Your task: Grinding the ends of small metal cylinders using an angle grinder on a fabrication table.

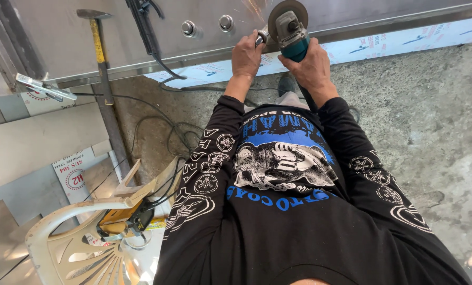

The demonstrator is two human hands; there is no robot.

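Observation:
My right hand [311,66] grips the teal body of an angle grinder [291,32]. Its disc [283,10] presses against the edge of a large stainless steel panel [141,37], and a few sparks fly near the top. My left hand [247,53] is closed around the grinder's side handle. Both arms wear black printed sleeves and reach forward over the concrete floor [421,116].
A hammer with a yellow-marked handle [97,42] leans on the panel. Black cables [156,58] hang and trail over the floor. Metal sheets [35,142] lie at left. A cream plastic chair [72,243] with tools on it stands at lower left.

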